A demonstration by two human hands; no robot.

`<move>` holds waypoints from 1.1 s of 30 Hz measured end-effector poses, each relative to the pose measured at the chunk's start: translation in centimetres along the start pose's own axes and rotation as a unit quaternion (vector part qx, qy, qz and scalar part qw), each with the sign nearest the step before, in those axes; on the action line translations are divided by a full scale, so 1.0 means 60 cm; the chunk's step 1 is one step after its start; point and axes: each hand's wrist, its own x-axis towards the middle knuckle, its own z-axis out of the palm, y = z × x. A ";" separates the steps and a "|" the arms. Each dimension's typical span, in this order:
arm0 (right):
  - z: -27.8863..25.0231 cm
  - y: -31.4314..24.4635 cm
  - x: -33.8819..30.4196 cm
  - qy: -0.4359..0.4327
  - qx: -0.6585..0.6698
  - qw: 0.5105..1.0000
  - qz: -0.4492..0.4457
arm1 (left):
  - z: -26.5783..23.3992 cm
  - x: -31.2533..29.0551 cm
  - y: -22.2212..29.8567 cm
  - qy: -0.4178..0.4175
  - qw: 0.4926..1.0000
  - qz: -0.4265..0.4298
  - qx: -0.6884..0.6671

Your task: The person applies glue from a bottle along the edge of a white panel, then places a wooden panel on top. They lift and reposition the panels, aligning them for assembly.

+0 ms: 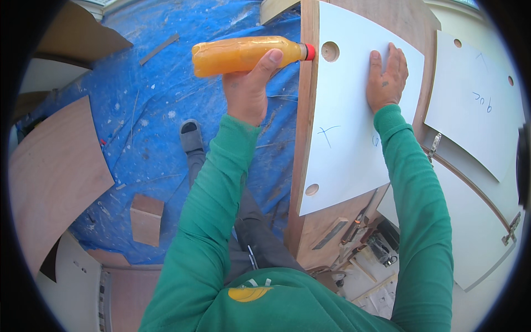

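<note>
Closest to us, down by the lower edge of the wooden bench [310,232], there's a jumble of small tools [373,243] we can't really make out. Moving up, the white panel [348,138] lies flat on the bench top with a round hole near its lower left corner and another [330,51] near the upper left corner.

Our right hand [387,77] is pressed flat on the panel near its top edge, fingers together, pinning it down. Our left hand [249,88] is wrapped around a plastic bottle [243,54] full of orange liquid, held sideways over the blue tarp [138,122]. Its red cap [310,52] is right at the bench's left edge, just beside the upper hole.

Looks like we're at the lining-up stage, bottle tip aimed at the panel's edge. Next move probably needs the flat hand kept steady while the bottle gets tilted carefully.
</note>
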 end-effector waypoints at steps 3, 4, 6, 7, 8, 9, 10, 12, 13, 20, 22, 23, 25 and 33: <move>-0.001 -0.003 0.002 -0.001 -0.001 1.000 -0.003 | -0.004 0.015 0.000 -0.009 1.000 -0.016 -0.021; -0.001 -0.001 0.001 -0.001 -0.001 1.000 -0.003 | -0.009 0.013 0.000 -0.013 1.000 -0.022 -0.011; 0.000 0.001 0.001 0.000 -0.001 1.000 -0.005 | -0.020 -0.001 -0.002 -0.021 0.999 -0.034 0.010; 0.000 0.001 0.002 0.000 -0.002 1.000 -0.007 | -0.028 -0.013 -0.007 -0.012 0.999 -0.042 0.015; 0.000 0.000 0.003 0.001 -0.003 1.000 -0.009 | -0.035 -0.027 -0.012 -0.005 0.999 -0.048 0.020; 0.000 0.000 0.002 0.000 0.001 1.000 -0.006 | -0.043 -0.039 -0.017 0.003 0.998 -0.054 0.026; -0.001 -0.001 -0.001 -0.002 0.003 1.000 -0.003 | -0.043 -0.051 -0.015 0.009 0.998 -0.065 0.009; -0.001 -0.001 0.000 -0.003 0.006 1.000 0.000 | -0.039 -0.067 -0.017 0.022 0.996 -0.087 -0.025; -0.002 -0.001 0.000 -0.003 0.005 1.000 -0.001 | -0.032 -0.065 -0.015 0.023 0.996 -0.079 -0.037; -0.001 -0.002 0.001 -0.002 0.011 1.000 0.000 | 0.000 0.012 0.006 -0.030 0.999 -0.009 -0.020; 0.000 -0.003 0.001 -0.002 0.013 1.000 -0.001 | -0.004 0.014 0.009 -0.044 0.999 0.004 0.021; 0.000 -0.003 0.001 -0.002 0.014 1.000 0.000 | -0.009 0.005 0.005 -0.039 0.999 0.003 0.028; -0.002 -0.003 0.002 -0.003 0.012 1.000 -0.001 | -0.021 -0.024 -0.003 -0.029 0.999 0.001 0.043; -0.003 -0.003 0.001 -0.003 0.007 1.000 -0.002 | -0.003 -0.041 -0.006 0.007 1.000 -0.007 0.003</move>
